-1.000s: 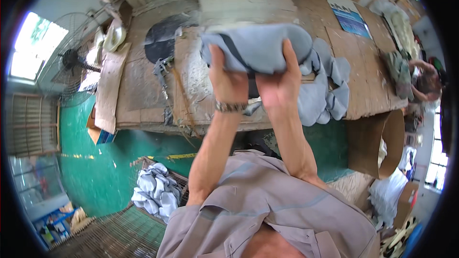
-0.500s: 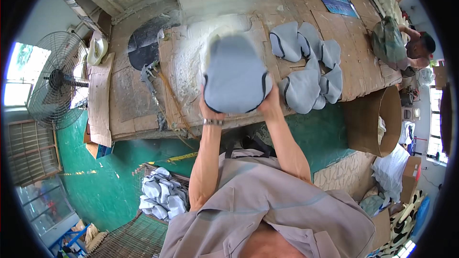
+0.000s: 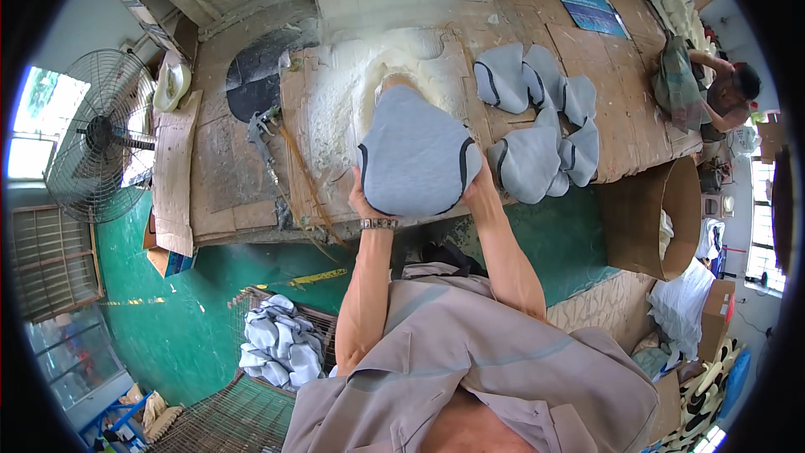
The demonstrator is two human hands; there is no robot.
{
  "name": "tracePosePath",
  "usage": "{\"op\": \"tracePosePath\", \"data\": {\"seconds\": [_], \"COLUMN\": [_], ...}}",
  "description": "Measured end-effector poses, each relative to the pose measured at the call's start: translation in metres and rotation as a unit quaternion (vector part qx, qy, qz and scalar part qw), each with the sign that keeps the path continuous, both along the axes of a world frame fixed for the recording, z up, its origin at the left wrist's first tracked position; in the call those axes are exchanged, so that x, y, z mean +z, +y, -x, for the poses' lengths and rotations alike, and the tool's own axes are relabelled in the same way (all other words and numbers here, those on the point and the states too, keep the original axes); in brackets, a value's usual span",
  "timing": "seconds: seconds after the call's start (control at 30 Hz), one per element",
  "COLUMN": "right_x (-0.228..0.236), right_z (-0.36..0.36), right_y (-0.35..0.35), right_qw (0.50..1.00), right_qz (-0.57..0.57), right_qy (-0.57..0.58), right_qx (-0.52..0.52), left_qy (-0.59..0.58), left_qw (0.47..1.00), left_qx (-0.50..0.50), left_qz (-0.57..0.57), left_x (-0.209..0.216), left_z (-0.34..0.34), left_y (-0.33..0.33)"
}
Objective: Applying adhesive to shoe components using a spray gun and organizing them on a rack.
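Between my two hands I hold a grey fabric cover (image 3: pixel 415 151) with black edging, broad at the near end and narrower at the far end, shaped like a bicycle seat. My left hand (image 3: pixel 360 201) grips its left edge, and my right hand (image 3: pixel 480 183) grips its right edge; the fingers beneath are partly hidden. The cover is above the front of a cardboard-covered table (image 3: pixel 235 193). Beyond its narrow end lies a pale, crusted patch (image 3: pixel 335 109). More grey covers (image 3: pixel 530 158) with black edging lie to the right of my right hand.
A spray gun (image 3: pixel 260 134) with a hose lies left on the table. At far left stands a wire fan (image 3: pixel 101 130). A pile of grey fabric pieces (image 3: pixel 281 344) lies below left, beside my left arm. A large cardboard drum (image 3: pixel 641 226) stands right; another person (image 3: pixel 725 96) is at the far right.
My hands and the cover have come slightly toward me, and the cover's narrow far end now shows clearly. The other person at the far right has shifted posture.
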State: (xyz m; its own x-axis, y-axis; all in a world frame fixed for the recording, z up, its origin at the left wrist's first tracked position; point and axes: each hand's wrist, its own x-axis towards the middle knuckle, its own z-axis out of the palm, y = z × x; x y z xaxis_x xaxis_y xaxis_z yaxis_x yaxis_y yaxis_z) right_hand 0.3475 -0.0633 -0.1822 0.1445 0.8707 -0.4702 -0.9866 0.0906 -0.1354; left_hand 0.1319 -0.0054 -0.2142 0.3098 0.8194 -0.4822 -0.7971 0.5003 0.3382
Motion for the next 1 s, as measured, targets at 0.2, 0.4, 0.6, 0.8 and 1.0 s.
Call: {"op": "tracePosePath", "data": {"seconds": [0.2,0.4,0.6,0.8,1.0], "right_x": [0.054,0.0,-0.033,-0.034,-0.085], "right_z": [-0.02,-0.022,-0.003,0.004,-0.03], "right_y": [0.055,0.034,-0.006,0.019,0.024], "right_qw": [0.992,0.979,0.622,0.811,0.834], "right_qz": [0.037,0.045,0.361,0.387,0.479], "right_qy": [-0.122,-0.198,-0.682,-0.435,-0.245], "right_qx": [-0.015,-0.032,0.132,0.062,-0.123], "left_qy": [0.05,-0.033,0.09,0.184,0.416], "left_qw": [0.997,0.997,0.994,0.97,0.891], "left_qx": [-0.005,0.006,0.032,0.155,0.143], "left_qz": [-0.062,-0.072,0.046,0.026,-0.11], "left_x": [0.055,0.006,-0.063,-0.075,0.035], "left_z": [-0.027,-0.028,-0.011,0.014,0.017], "left_y": [0.055,0.052,0.013,0.026,-0.004]}}
